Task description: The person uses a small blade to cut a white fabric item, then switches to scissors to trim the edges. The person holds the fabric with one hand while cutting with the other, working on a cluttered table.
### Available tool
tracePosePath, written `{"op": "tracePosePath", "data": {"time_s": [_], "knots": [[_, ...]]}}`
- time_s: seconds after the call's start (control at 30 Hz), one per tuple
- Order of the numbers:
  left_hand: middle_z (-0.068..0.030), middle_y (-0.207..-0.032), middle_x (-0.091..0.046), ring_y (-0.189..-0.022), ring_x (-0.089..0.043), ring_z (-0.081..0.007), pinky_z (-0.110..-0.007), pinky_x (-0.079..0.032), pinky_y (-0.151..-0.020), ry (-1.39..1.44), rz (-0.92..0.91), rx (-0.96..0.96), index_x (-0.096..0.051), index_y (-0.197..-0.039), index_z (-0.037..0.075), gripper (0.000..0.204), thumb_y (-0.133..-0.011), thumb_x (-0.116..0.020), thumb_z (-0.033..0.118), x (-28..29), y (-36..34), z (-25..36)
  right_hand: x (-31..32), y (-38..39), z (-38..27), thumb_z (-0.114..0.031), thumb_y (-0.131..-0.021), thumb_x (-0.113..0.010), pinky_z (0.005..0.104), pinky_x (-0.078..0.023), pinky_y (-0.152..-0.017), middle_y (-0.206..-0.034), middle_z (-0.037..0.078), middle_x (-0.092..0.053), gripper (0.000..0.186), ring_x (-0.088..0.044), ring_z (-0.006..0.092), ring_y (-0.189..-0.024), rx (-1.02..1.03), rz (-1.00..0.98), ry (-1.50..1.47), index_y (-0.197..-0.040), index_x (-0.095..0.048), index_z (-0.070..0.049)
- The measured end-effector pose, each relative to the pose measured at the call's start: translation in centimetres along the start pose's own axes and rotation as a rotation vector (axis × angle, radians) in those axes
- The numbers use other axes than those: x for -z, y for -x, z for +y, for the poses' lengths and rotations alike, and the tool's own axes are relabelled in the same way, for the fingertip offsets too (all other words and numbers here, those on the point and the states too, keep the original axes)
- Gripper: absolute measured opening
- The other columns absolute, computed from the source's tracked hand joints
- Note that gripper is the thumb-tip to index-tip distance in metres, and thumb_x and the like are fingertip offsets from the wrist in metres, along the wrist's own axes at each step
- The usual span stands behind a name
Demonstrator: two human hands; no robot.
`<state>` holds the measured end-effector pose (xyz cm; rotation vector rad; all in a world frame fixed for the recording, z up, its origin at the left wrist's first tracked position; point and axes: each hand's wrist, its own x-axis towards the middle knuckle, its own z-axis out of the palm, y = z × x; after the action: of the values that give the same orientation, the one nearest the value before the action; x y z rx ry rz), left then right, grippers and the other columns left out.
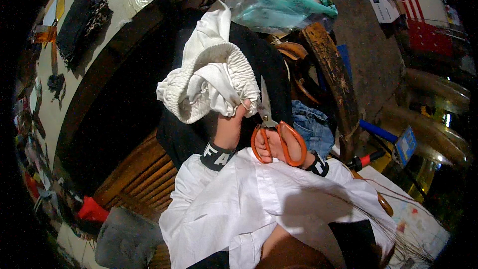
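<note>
A white garment with a gathered elastic waistband (244, 67) hangs over my dark-clothed lap. My left hand (234, 122) is closed on the edge of its waistband, with most of the fingers hidden behind the cloth. In my right hand (284, 144) is a pair of scissors with orange handles (294, 149), fingers and thumb through the loops. The scissors' blades are parted and point away from me. They lie right beside the waistband edge near my left fingertips; whether cloth is between them I cannot tell.
A worn wooden chair arm (331, 65) rises on the right, with blue denim (311, 127) lying beside it. Ahead is a plastic bag with pale green contents (279, 7). A black bristly block (82, 27) sits on the pale table (134, 7) to the left. Grey cloth (127, 236) lies at lower left.
</note>
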<state>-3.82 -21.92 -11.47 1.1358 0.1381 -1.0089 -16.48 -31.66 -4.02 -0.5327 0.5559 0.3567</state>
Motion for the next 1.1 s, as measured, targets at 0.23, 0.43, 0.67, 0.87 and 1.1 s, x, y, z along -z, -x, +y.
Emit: {"op": "tracePosePath", "data": {"time_s": [0.23,0.43,0.67,0.87,1.1], "knots": [[-0.0082,-0.101,-0.063,-0.092,-0.057,-0.0182,-0.030,-0.045,-0.082,-0.255,-0.105,-0.052,-0.059,-0.109,-0.003,0.034,-0.087,-0.066,0.023,-0.3,1.0,1.5,-0.5,-1.5,-1.2,-0.074,-0.088,-0.023,0.0259,-0.034,-0.056,-0.072,0.002,-0.039,0.068,-0.039,0.0143,-0.061,0.073,0.070,0.016,-0.091,-0.042,-0.009],[-0.0116,-0.104,-0.062,-0.096,-0.058,-0.0231,-0.031,-0.044,-0.085,-0.433,-0.103,-0.195,-0.060,-0.110,0.000,0.024,-0.092,-0.057,0.016,0.8,0.6,-0.4,0.5,-1.7,-0.9,-0.073,-0.089,-0.023,0.0268,-0.035,-0.058,-0.074,0.002,-0.042,0.067,-0.041,0.0149,-0.061,0.039,0.055,-0.006,-0.092,-0.043,-0.009],[-0.0139,-0.106,-0.061,-0.099,-0.057,-0.0262,-0.034,-0.043,-0.086,-0.323,-0.066,-0.196,-0.060,-0.113,0.003,0.023,-0.094,-0.052,0.013,0.9,0.2,-2.0,0.3,-1.6,-1.6,-0.072,-0.088,-0.029,0.0267,-0.035,-0.061,-0.076,0.003,-0.042,0.067,-0.042,0.0161,-0.067,0.061,0.032,-0.075,-0.096,-0.046,-0.007],[-0.0126,-0.100,-0.064,-0.091,-0.061,-0.0261,-0.035,-0.046,-0.079,-0.536,-0.092,-0.326,-0.064,-0.109,0.006,0.020,-0.091,-0.058,0.012,0.8,0.8,-0.1,0.6,-1.9,-2.1,-0.073,-0.088,-0.030,0.0253,-0.034,-0.057,-0.073,0.000,-0.041,0.067,-0.040,0.0128,-0.063,0.068,0.034,-0.085,-0.089,-0.047,-0.008],[-0.0118,-0.098,-0.065,-0.090,-0.062,-0.0242,-0.034,-0.047,-0.078,-0.657,-0.136,-0.308,-0.064,-0.108,0.003,0.020,-0.090,-0.060,0.012,2.1,0.7,0.4,1.3,-0.5,-2.8,-0.069,-0.091,-0.030,0.0196,-0.027,-0.039,-0.062,-0.001,-0.039,0.062,-0.034,0.0072,-0.049,-0.058,0.150,0.047,-0.077,-0.043,-0.010]]}}
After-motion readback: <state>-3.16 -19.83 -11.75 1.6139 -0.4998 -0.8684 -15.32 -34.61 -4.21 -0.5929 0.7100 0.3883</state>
